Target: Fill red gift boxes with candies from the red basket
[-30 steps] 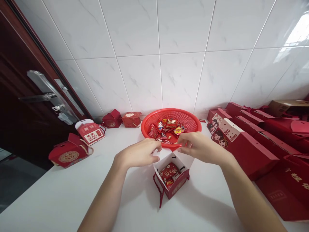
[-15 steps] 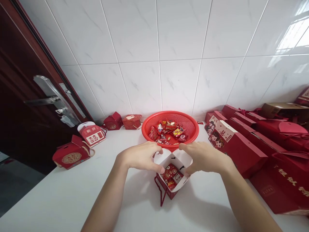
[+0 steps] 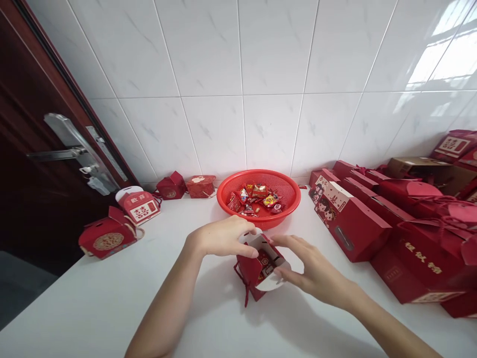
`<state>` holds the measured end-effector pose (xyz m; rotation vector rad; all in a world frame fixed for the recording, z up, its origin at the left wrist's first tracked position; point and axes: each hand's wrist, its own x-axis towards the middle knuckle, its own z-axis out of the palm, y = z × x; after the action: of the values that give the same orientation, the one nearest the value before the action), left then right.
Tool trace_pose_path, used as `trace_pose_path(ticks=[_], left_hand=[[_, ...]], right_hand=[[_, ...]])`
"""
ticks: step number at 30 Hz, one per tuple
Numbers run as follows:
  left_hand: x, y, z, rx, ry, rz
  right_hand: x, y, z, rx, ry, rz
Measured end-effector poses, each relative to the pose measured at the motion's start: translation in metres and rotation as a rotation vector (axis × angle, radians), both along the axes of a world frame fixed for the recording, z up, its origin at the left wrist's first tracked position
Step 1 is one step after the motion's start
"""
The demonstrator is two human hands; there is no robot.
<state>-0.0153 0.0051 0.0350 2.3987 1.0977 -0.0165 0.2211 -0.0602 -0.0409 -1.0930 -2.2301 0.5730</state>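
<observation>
A small red gift box [image 3: 250, 271] stands on the white table with its top open. Wrapped sweets [image 3: 265, 262] show inside, partly shaded. My left hand [image 3: 221, 238] is at the box's left and far side, thumb against the raised left flap and fingers at the far flap. On the right, my right hand [image 3: 309, 263] spans the box's edge, forefinger at the far corner and thumb at the white near flap [image 3: 271, 283]. A dark red cord [image 3: 246, 288] hangs down the box's left side.
Behind the box sits a red plastic basket [image 3: 222, 204] holding wrapped sweets. Several red gift boxes [image 3: 108, 238] stand at the left, near a dark door [image 3: 37, 99]. Many larger red boxes [image 3: 354, 223] crowd the right side. A tiled wall [image 3: 272, 129] bounds the back.
The box's left flap now stands up and leans inward under my left thumb. My right hand has shifted lower and its fingers have straightened. The view has turned slightly right.
</observation>
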Motion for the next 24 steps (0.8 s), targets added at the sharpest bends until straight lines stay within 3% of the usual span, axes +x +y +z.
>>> trace_pose_path(ticks=[3, 7, 11, 14, 24], left_hand=[[0.0, 0.001, -0.012, -0.042, 0.01, -0.03], [-0.007, -0.003, -0.027, 0.009, -0.083, 0.047], [-0.011, -0.006, -0.032, -0.005, -0.095, 0.113], [-0.009, -0.004, -0.034, -0.001, -0.066, 0.071], [-0.006, -0.013, -0.04, -0.091, -0.098, -0.017]], right_hand=[[-0.003, -0.005, -0.016, 0.064, 0.056, 0.037], [-0.004, -0.002, -0.034, 0.077, 0.129, 0.062], [-0.003, 0.003, -0.051, 0.117, 0.218, 0.113], [-0.004, 0.003, -0.06, 0.182, 0.273, 0.157], [-0.019, -0.001, -0.069, 0.085, 0.429, -0.194]])
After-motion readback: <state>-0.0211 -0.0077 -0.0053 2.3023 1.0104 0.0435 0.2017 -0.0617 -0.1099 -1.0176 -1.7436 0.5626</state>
